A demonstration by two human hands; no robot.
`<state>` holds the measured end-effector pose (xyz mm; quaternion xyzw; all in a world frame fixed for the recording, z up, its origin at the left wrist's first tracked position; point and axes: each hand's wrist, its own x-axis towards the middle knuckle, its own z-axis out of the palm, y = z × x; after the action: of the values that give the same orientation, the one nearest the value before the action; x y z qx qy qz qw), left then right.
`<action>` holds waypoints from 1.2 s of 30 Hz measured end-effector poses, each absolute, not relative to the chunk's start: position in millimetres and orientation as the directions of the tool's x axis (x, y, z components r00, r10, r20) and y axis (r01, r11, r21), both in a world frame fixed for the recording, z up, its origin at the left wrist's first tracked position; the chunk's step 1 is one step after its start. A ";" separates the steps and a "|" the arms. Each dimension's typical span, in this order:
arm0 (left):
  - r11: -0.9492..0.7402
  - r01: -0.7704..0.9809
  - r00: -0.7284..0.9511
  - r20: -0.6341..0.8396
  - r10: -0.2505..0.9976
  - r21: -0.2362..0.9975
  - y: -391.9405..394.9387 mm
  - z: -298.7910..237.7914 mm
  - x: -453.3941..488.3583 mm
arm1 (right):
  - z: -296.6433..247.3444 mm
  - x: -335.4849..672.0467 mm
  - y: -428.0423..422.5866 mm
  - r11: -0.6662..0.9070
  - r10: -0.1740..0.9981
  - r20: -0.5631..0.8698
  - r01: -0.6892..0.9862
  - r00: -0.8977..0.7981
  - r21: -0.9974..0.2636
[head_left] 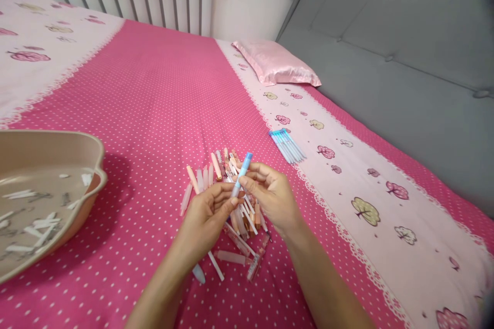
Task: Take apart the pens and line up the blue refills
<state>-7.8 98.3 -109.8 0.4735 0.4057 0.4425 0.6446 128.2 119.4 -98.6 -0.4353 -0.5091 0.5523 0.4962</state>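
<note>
Between both hands is a slim blue pen barrel point(243, 170), tilted with its bright blue end up and its paler end down. My left hand point(211, 206) pinches the pale lower end between thumb and fingers. Higher up, the thumb and fingers of my right hand point(272, 193) close on the barrel. Below them lies a loose pile of pen parts, with pink barrels point(231, 257), white refills point(216, 266) and brownish pieces, partly hidden by the hands. A pale blue-grey piece point(198, 273) pokes out beside my left wrist.
Several blue pens point(287, 146) lie side by side beyond the pile. At left, a beige basin point(101, 157) holds small white pieces and springs. A pink pillow point(276, 61) rests near the grey headboard point(386, 36) on the pink dotted bedsheet point(165, 87).
</note>
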 end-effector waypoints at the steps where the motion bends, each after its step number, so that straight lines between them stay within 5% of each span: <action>1: 0.160 -0.186 0.282 -0.104 0.954 0.969 98.3 -109.6 -7.7 | -98.4 128.2 119.4 0.006 0.992 0.019 -0.101 -0.125 -0.995; 8: 0.124 -0.168 0.294 -0.071 0.953 0.978 98.9 -114.2 -9.0 | -96.0 126.9 118.8 0.033 0.995 0.043 -0.114 -0.086 -0.993; 18: 0.070 0.033 0.254 -0.076 0.964 0.997 100.2 -120.3 -15.0 | -88.3 137.7 122.0 0.104 0.970 0.051 -0.215 0.239 -0.971; 25: 0.054 0.070 0.185 -0.067 0.981 0.996 102.9 -122.0 -18.3 | -92.5 131.2 118.8 -0.121 0.992 -0.111 -0.194 -0.062 -0.974; 29: 0.026 0.140 0.202 -0.055 0.978 0.990 103.4 -123.2 -24.5 | -98.4 125.9 116.2 -0.125 0.973 -0.081 -0.201 -0.214 -0.972; 36: 0.019 0.440 0.029 -0.036 0.999 0.898 107.7 -124.2 -44.0 | -88.6 136.6 120.6 0.048 0.990 0.025 -0.160 0.141 -0.986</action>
<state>-44.0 107.7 -124.2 0.6019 0.5976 0.3579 0.3904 136.6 120.6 -88.6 -0.4816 -0.4306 0.4941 0.5818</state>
